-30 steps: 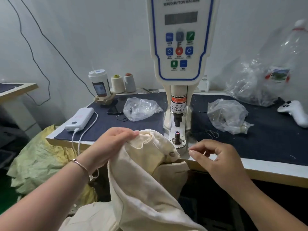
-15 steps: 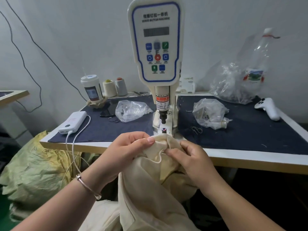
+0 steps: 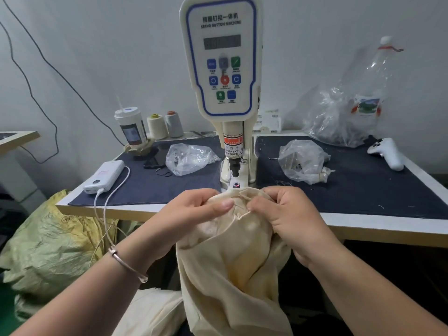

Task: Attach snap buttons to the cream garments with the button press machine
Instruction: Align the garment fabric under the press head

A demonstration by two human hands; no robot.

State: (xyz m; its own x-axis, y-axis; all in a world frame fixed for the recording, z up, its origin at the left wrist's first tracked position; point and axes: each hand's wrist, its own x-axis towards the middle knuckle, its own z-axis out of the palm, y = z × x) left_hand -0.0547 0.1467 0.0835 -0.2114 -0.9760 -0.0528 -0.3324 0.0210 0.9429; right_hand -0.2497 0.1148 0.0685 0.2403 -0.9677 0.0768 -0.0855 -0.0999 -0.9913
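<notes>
Garment [image 3: 232,258], cream woven cloth, is bunched at the near edge of the tabletop [image 3: 363,218], just in front of the press [image 3: 224,69]. Its gathered top edge points up toward the press's lower die [image 3: 236,185], and its length hangs down toward the lap, soft and creased. The left hand [image 3: 191,214] grips the left of the bunch, fingers curled over it and thumb laid across the fold. The right hand [image 3: 286,214] pinches the right of the same fold with bent fingers. Both hands and the cloth sit close before the die without covering it.

A dark blue mat [image 3: 363,180] covers the tabletop on both sides of the press. On the left lie a crumpled clear bag [image 3: 189,158], a white power bank [image 3: 104,175] with its cable trailing over the edge, a lidded cup [image 3: 131,127] and two thread cones [image 3: 166,124]. On the right are a second clear bag [image 3: 303,161], a white controller [image 3: 388,152], a larger plastic bag [image 3: 339,122] and a clear bottle [image 3: 378,76] by the wall. A yellow-green woven sack [image 3: 48,251] slumps below the tabletop at left.
</notes>
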